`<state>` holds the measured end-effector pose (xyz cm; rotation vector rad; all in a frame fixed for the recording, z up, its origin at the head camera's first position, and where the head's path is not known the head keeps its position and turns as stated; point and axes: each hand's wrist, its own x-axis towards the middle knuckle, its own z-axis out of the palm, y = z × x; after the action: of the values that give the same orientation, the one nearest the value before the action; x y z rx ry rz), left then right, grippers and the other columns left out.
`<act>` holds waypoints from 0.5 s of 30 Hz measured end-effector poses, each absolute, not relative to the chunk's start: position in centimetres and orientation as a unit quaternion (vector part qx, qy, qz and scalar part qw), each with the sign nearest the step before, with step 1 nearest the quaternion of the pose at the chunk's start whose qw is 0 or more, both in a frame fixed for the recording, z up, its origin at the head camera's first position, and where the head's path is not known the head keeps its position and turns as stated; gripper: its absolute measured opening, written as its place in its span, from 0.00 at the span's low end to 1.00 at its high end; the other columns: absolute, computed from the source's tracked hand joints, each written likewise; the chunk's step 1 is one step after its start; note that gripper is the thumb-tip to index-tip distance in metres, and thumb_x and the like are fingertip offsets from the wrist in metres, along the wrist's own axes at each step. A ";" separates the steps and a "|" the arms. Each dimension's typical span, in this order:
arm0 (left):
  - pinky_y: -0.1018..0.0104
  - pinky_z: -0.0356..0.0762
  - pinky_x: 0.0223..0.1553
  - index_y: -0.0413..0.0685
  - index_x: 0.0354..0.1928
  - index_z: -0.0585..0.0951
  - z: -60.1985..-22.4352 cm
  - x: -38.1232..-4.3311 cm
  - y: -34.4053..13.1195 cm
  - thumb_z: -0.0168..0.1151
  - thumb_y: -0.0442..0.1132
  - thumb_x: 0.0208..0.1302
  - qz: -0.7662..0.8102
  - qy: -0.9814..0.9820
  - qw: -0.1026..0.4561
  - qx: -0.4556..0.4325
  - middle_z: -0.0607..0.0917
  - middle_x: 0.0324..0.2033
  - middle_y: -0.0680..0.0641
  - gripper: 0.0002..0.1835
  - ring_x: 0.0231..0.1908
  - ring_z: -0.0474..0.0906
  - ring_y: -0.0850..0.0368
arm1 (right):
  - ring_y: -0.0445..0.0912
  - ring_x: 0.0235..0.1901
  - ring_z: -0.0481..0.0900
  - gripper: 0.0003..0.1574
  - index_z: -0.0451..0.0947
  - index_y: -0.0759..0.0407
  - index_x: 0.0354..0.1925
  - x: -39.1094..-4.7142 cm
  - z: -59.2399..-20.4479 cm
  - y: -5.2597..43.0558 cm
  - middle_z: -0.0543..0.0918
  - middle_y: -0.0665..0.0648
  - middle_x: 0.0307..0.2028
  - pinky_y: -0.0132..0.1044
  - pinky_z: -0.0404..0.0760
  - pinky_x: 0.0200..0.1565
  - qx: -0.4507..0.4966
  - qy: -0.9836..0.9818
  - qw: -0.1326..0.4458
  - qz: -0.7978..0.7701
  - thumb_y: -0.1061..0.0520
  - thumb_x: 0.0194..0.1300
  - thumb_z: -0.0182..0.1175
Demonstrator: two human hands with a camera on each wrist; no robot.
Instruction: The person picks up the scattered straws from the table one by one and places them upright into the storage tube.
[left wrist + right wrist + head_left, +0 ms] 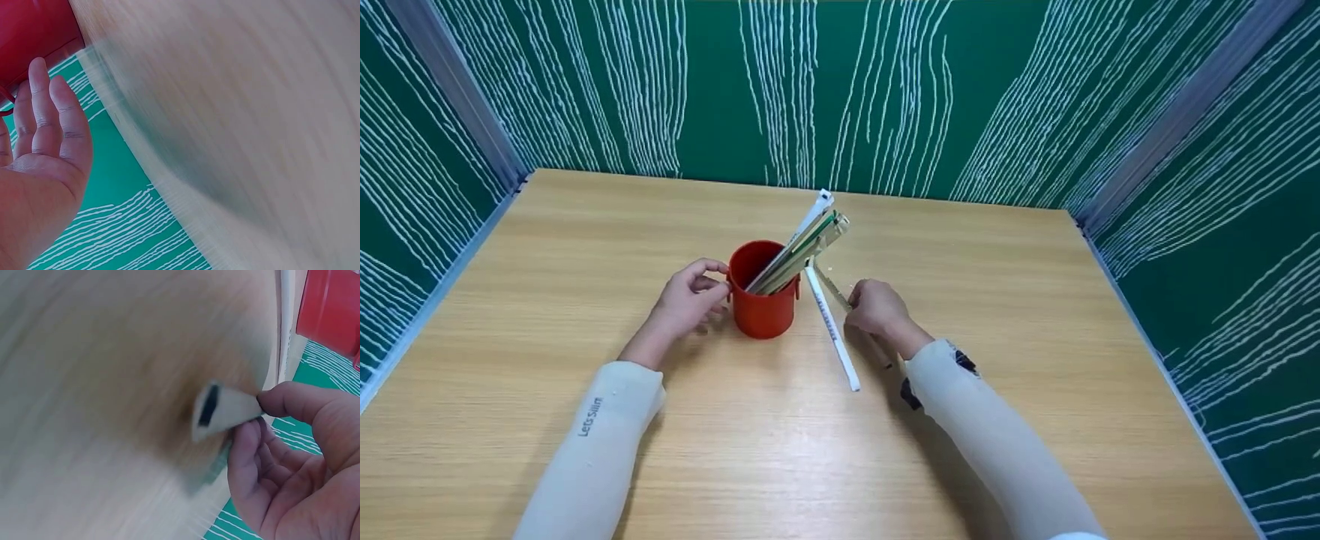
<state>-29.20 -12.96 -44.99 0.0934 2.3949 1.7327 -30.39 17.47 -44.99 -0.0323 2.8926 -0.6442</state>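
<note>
A red cup (765, 315) with small side handles stands upright on the table, several thin sticks (802, 251) leaning out toward the back right, one of them green. My left hand (686, 300) is at the cup's left side, fingertips touching near its handle; in the left wrist view those fingers are mostly straight. Right of the cup, my right hand (877, 307) pinches a thin beige stick (228, 408) between thumb and fingers. Its near end shows a dark slot in the right wrist view. A white stick (832, 330) with printed marks lies between cup and right hand.
The wooden table (720, 465) is bounded at the back and sides by green panels (1005, 75) with white wavy lines. Grey posts (1177, 112) rise at the back corners.
</note>
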 end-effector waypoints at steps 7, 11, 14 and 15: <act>0.60 0.79 0.27 0.57 0.56 0.71 -45.0 -29.2 -13.0 0.55 0.45 0.69 0.578 0.809 0.102 0.027 0.81 0.45 0.42 0.15 0.39 0.81 0.42 | 0.48 0.31 0.75 0.12 0.75 0.60 0.37 -30.2 -44.7 17.7 0.78 0.55 0.32 0.35 0.72 0.31 0.003 0.967 0.091 -0.236 0.59 0.53 0.64; 0.60 0.79 0.27 0.58 0.55 0.72 -45.0 -29.2 -13.1 0.55 0.44 0.69 0.579 0.809 0.101 0.024 0.81 0.45 0.43 0.14 0.39 0.82 0.42 | 0.48 0.33 0.75 0.12 0.74 0.59 0.41 -30.1 -44.0 17.9 0.78 0.56 0.34 0.35 0.72 0.32 0.016 0.955 0.074 -0.285 0.58 0.56 0.61; 0.59 0.79 0.26 0.59 0.54 0.72 -45.0 -29.2 -13.1 0.55 0.44 0.69 0.581 0.808 0.096 0.025 0.82 0.44 0.44 0.14 0.38 0.82 0.42 | 0.47 0.32 0.76 0.12 0.74 0.57 0.41 -30.2 -43.2 17.9 0.79 0.55 0.34 0.35 0.73 0.32 0.023 0.943 0.052 -0.329 0.58 0.57 0.59; 0.59 0.79 0.26 0.58 0.54 0.72 -45.0 -29.2 -13.1 0.55 0.44 0.68 0.583 0.807 0.093 0.026 0.82 0.43 0.44 0.14 0.38 0.82 0.42 | 0.47 0.31 0.76 0.11 0.74 0.57 0.41 -30.2 -42.9 17.9 0.78 0.55 0.34 0.34 0.73 0.31 0.024 0.938 0.042 -0.344 0.58 0.57 0.58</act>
<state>-29.18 -13.12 -45.03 0.0763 2.3933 1.7304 -30.16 17.88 -42.95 0.0737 2.8693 -1.0518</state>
